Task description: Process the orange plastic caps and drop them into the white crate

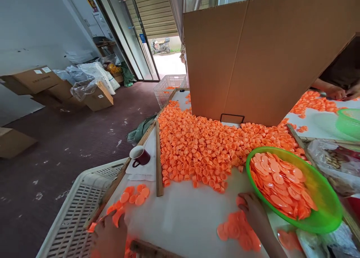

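My left hand point(111, 233) is at the left table edge, slightly blurred, with its fingers closed about an orange disc point(117, 216). More flat orange discs point(140, 196) lie just beyond it. On the right, my right hand point(251, 207) reaches over the white tabletop point(180, 216), its fingertips pinching another orange disc whose edge shows beside them. A loose pile of discs point(239, 230) lies by that wrist. Farther back spreads a large heap of small orange cups point(202, 147). A green basin point(327, 209) full of flat orange discs stands beyond my right forearm.
A cardboard sheet point(236, 59) stands upright behind the heap. Wooden strips point(159, 160) border the work area, with a mug point(140, 156) on the left. A white crate point(81, 209) sits below the table edge. Another person's hands point(337, 92) work at the far right.
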Motion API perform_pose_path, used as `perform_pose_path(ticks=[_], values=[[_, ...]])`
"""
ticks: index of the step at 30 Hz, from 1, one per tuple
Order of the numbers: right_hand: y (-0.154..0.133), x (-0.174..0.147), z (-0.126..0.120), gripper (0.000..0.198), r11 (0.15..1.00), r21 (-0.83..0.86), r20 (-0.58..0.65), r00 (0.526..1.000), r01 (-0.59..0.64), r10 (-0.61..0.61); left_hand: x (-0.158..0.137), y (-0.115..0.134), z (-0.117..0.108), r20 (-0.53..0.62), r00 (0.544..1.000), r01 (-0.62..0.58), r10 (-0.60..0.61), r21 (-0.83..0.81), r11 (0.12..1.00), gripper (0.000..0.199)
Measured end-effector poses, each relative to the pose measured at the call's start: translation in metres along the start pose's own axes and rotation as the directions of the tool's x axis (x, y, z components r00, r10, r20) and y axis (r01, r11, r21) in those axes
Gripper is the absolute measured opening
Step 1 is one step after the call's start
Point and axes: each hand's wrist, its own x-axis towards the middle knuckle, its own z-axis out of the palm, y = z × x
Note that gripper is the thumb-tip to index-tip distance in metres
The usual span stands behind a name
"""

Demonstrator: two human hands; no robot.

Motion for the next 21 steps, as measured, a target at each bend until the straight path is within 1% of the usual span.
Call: perform_pose_path(ticks=[2,3,4,5,6,8,9,10,11,12,13,15,18,21], values=[[0.001,0.002,0.004,0.025,1.0,-0.005,-0.023,1.0,-0.005,0.005,-0.004,0.025,-0.006,-0.032,0.993,-0.116,0.114,-0.059,0.992,0.029],[0.0,0.003,0.005,0.023,1.0,-0.006,-0.032,0.999,-0.003,0.003,-0.01,0.042,-0.005,-0.023,0.979,-0.202,0.201,-0.112,0.973,0.028],[0.0,0.004,0.006,0.02,1.0,-0.004,-0.039,0.999,0.0,0.0,-0.018,0.062,-0.002,-0.003,0.954,-0.297,0.301,-0.174,0.939,0.027],[-0.001,0.005,0.006,0.017,1.0,0.003,-0.046,0.999,-0.001,0.001,-0.027,0.083,0.004,0.021,0.914,-0.388,0.405,-0.239,0.89,0.025],[-0.001,0.005,0.006,0.014,1.0,0.016,-0.052,0.999,-0.005,0.006,-0.039,0.104,0.012,0.043,0.865,-0.466,0.5,-0.302,0.832,0.025],[-0.002,0.007,0.006,0.013,0.998,0.064,-0.055,0.998,-0.021,0.025,-0.062,0.142,0.034,0.071,0.746,-0.583,0.663,-0.412,0.7,0.028],[-0.003,0.007,0.005,0.015,0.995,0.095,-0.049,0.998,-0.031,0.036,-0.072,0.158,0.047,0.09,0.692,-0.615,0.717,-0.447,0.65,0.032],[-0.004,0.007,0.005,0.017,0.991,0.128,-0.039,0.998,-0.039,0.044,-0.081,0.17,0.06,0.112,0.65,-0.632,0.752,-0.47,0.616,0.037],[-0.006,0.007,0.004,0.019,0.986,0.16,-0.03,0.998,-0.047,0.052,-0.087,0.179,0.072,0.137,0.623,-0.636,0.77,-0.483,0.601,0.042],[-0.008,0.007,0.003,0.02,0.98,0.19,-0.03,0.998,-0.056,0.063,-0.092,0.186,0.083,0.161,0.612,-0.631,0.774,-0.49,0.601,0.044],[-0.01,0.006,0.001,0.021,0.974,0.216,-0.039,0.996,-0.066,0.076,-0.094,0.189,0.092,0.18,0.613,-0.62,0.769,-0.495,0.609,0.045],[-0.015,0.005,-0.002,0.022,0.965,0.251,-0.068,0.993,-0.079,0.099,-0.095,0.188,0.105,0.194,0.627,-0.59,0.754,-0.514,0.622,0.044],[-0.02,0.005,-0.005,0.021,0.961,0.266,-0.064,0.993,-0.08,0.101,-0.089,0.177,0.114,0.183,0.649,-0.548,0.739,-0.56,0.621,0.038],[-0.022,0.01,-0.005,0.022,0.965,0.255,-0.042,0.997,-0.058,0.071,-0.08,0.168,0.115,0.203,0.693,-0.48,0.692,-0.585,0.653,0.034]])
